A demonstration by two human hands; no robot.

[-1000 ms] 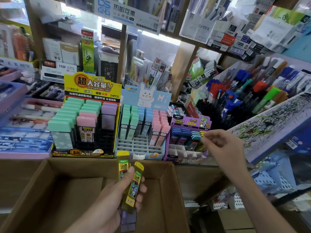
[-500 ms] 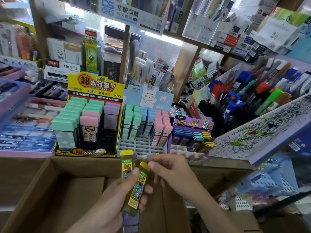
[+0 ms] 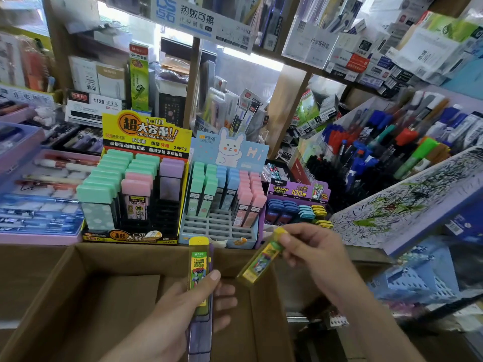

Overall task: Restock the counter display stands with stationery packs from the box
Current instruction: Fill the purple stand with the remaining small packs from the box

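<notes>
My left hand (image 3: 180, 309) grips a small stack of lead-refill packs over the open cardboard box (image 3: 86, 304); the top one is a yellow pack (image 3: 199, 270) held upright, with purple packs (image 3: 200, 340) under it. My right hand (image 3: 311, 249) pinches a second yellow pack (image 3: 258, 259) by its cap, tilted, just above the box's right wall. Behind it stands the small purple display stand (image 3: 298, 190) with blue, teal and yellow packs in its slots. Left of that are the blue rabbit stand (image 3: 222, 231) and the yellow 24-piece stand (image 3: 146, 134).
A scribbled test pad (image 3: 407, 202) slopes at the right, with pen racks (image 3: 379, 147) behind it. Purple trays of pens (image 3: 39, 194) lie at the left. Shelves of boxed stationery (image 3: 366, 56) rise above the counter. A light blue basket (image 3: 418, 280) sits low at the right.
My right hand came back from the purple stand to my left hand, took one yellow pack off the stack and has lifted it to the right.
</notes>
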